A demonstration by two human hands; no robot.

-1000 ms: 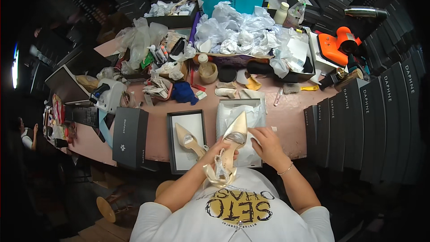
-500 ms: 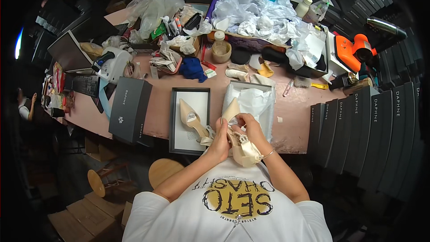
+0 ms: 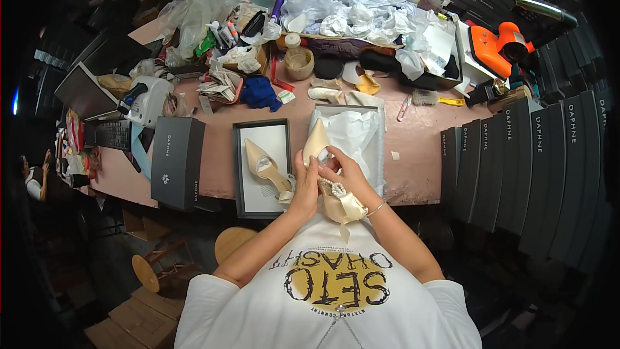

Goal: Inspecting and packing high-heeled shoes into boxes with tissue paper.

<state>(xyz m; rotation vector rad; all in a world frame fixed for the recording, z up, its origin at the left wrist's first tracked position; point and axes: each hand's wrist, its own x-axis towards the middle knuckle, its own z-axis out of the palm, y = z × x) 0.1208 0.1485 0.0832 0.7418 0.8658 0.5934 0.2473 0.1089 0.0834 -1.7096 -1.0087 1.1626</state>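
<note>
Hands meet at the table edge: I see my left hand (image 3: 305,184) and right hand (image 3: 349,171) both closed around a cream pointed shoe (image 3: 323,168), above the tissue-lined box (image 3: 361,130).

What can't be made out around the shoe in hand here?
Head view only:
- Heel of the held cream shoe: hidden behind both hands, left and right.
- Box contents under the white tissue paper: covered.
- Second shoe: its heel tip sits behind the left hand.
</note>
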